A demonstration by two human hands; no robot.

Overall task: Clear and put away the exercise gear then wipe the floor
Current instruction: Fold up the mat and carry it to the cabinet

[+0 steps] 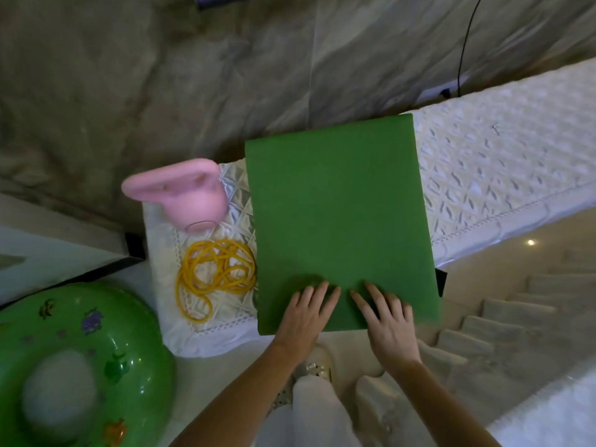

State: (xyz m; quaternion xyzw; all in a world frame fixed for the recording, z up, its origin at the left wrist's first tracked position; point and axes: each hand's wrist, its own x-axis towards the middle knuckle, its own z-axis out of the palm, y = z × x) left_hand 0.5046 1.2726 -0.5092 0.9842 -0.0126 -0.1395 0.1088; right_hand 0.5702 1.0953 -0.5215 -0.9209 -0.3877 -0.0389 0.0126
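On the white quilt (503, 162), both hands' fingers (317, 293) press the green mat's (338, 221) near edge.

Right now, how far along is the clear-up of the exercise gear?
Looks done: the pink kettlebell and yellow rope lie on the white quilted surface. In hand: the left hand and right hand press flat on the folded green mat there. Left: the green inflatable ring sits on the floor; no wiping cloth is in view.
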